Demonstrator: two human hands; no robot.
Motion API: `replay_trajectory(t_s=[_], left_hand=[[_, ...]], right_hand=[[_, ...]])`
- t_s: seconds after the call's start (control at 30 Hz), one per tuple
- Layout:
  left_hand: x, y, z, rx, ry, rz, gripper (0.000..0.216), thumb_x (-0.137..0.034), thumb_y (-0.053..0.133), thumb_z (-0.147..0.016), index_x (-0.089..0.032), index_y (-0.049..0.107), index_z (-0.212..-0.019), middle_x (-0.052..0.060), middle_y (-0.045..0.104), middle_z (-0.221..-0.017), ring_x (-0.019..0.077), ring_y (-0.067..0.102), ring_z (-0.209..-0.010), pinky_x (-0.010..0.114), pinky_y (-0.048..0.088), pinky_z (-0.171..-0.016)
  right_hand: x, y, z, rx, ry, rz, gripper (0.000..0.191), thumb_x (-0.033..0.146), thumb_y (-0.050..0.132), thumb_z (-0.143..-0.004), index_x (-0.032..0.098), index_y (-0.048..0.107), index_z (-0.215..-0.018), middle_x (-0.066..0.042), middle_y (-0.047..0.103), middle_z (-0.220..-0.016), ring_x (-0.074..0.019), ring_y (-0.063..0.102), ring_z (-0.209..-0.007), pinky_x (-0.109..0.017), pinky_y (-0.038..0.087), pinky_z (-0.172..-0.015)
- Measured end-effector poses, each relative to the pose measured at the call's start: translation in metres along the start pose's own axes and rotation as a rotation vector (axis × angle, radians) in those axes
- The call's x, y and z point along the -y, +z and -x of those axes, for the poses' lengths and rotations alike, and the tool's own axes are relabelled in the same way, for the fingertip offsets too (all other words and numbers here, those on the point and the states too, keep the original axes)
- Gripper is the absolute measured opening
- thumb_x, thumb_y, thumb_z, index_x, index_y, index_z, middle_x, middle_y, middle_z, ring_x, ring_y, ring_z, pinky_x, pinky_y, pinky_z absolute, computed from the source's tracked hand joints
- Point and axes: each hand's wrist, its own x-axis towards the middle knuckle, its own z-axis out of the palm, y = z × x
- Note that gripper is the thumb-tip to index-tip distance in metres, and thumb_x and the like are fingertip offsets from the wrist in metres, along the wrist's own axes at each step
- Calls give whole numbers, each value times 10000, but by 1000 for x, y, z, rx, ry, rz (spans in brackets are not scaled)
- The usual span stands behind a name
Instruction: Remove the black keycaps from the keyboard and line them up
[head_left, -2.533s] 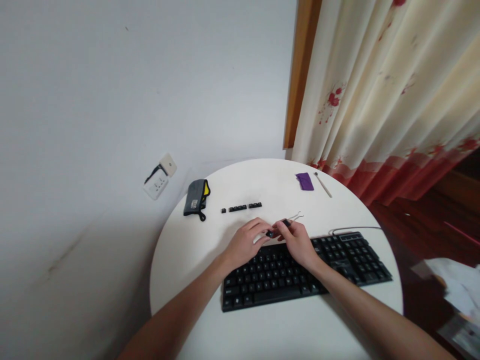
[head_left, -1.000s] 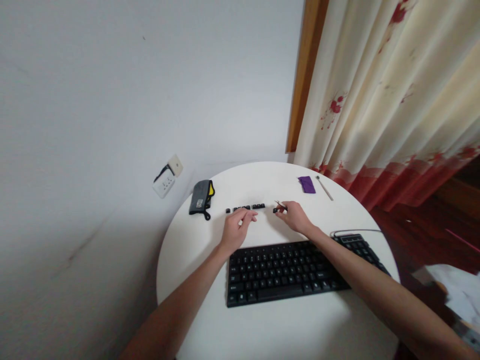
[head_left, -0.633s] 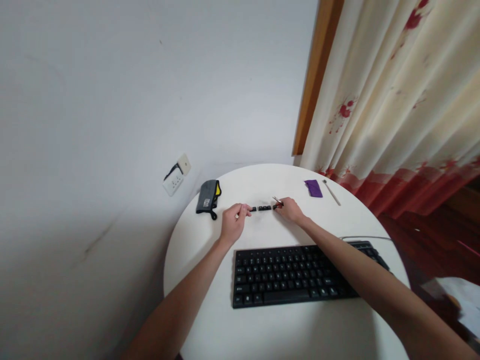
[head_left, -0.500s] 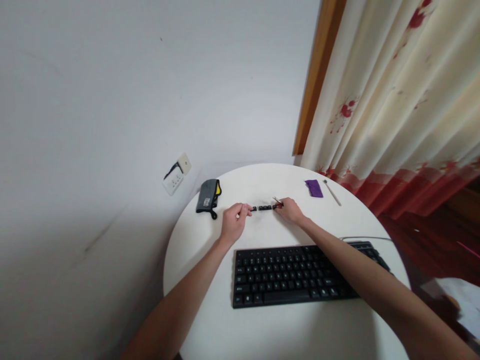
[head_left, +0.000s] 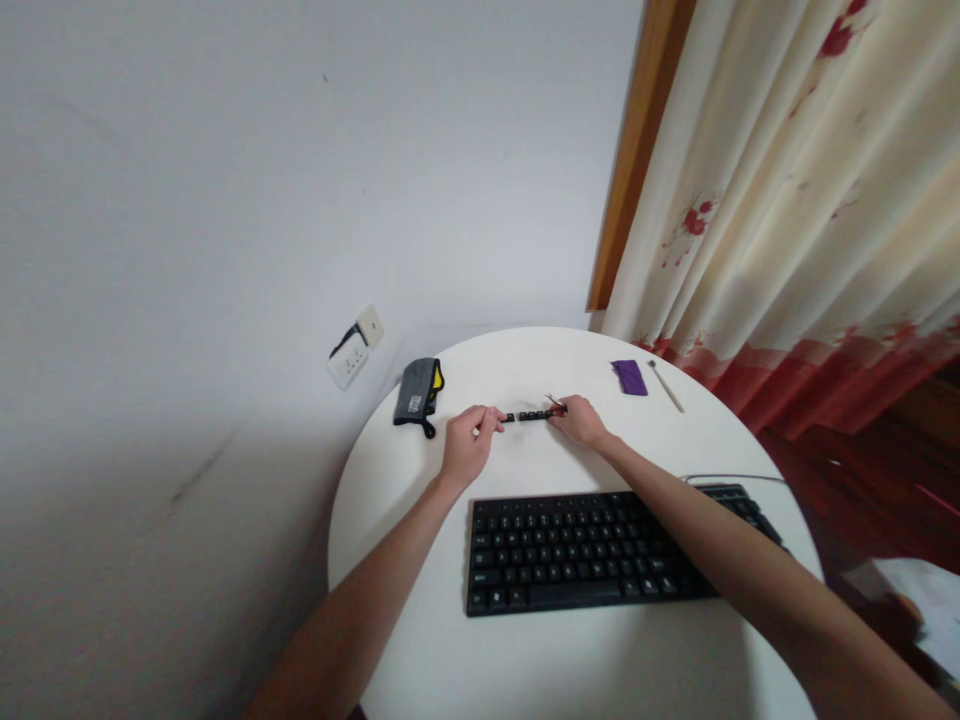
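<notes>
Several black keycaps (head_left: 533,415) lie in a short row on the white table, between my two hands. At the row's left end, my left hand (head_left: 466,440) is closed, its thumb and fingertips pinched on a keycap (head_left: 509,418). A small gap parts that keycap from the others. My right hand (head_left: 577,421) is closed at the right end, its fingertips against the last keycap. A thin metal tool (head_left: 554,401) sticks out of its fingers; its kind is too small to make out. Below the hands lies a black keyboard (head_left: 570,560), partly covered by my right forearm.
A grey pouch (head_left: 417,390) with a yellow patch stands at the table's left edge. A purple cloth (head_left: 629,377) and a thin brush-like stick (head_left: 666,387) lie at the back right. A cable (head_left: 739,476) runs behind the keyboard. A wall and curtain (head_left: 757,220) border the table (head_left: 525,345).
The keycap at my right fingertips has slid left against the middle keycaps, closing the gap there. My left hand has hardly moved.
</notes>
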Motion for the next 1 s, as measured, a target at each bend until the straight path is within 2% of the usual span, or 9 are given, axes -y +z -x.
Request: replay_trajectory(t_s=[0.4,0.53,0.6,0.67,0.77,0.83,0.9,1.0], left_hand=[[1,1,0,-2,7,-2,359,-304,451,-953,-155,669,-709,36,690,-738,149,635,-724,255,454,-679],[1,-1,0,-8,3,-4,365,-298,451,-950,-153,657,-685,37,689,-732,148,637,-721,255,459,-696],[1,-3,-1,-24,6,-15,371,-297,447,-951,-153,649,-674,36,690,-728,146,637,-712,254,459,-691],[2,-5,-2,-52,4,-28,380,-302,441,-952,-153,643,-668,35,688,-717,148,639,-705,252,458,-673],[5,-8,-4,-109,-17,-45,388,-317,433,-954,-149,647,-678,33,676,-693,150,639,-698,248,461,-653],[6,-10,-5,-140,-31,-53,383,-325,432,-954,-146,663,-706,33,674,-690,148,636,-687,245,464,-645],[6,-10,-6,-150,-34,-62,384,-330,429,-954,-143,674,-724,36,679,-702,148,634,-686,244,467,-649],[4,-8,-6,-137,-23,-75,384,-331,427,-953,-144,676,-729,34,675,-693,150,635,-687,251,471,-678]], right_hand=[[0,1,0,-25,-13,-27,151,212,652,-738,162,726,-860,-80,719,-798,-199,648,-737,-244,414,-654],[0,-4,2,-61,-38,-68,77,211,681,-718,157,701,-769,-92,721,-878,-212,652,-803,-266,444,-726],[-1,-13,3,-105,-60,-97,78,201,662,-733,156,689,-791,-99,711,-974,-221,640,-886,-290,446,-801],[-1,-27,7,-161,-78,-122,154,182,591,-782,147,674,-908,-106,688,-1045,-217,620,-939,-315,439,-853],[0,-54,21,-234,-117,-207,262,194,436,-877,131,618,-1055,-108,668,-1045,-195,604,-935,-321,444,-854],[2,-72,38,-249,-182,-372,285,252,378,-922,134,619,-1016,-99,663,-987,-191,599,-894,-320,454,-817],[4,-87,61,-205,-207,-500,333,326,344,-951,144,619,-989,-88,651,-948,-184,591,-830,-312,465,-755],[2,-100,97,-208,-227,-490,347,369,348,-965,167,617,-1048,-69,627,-945,-179,569,-859,-312,443,-797]])
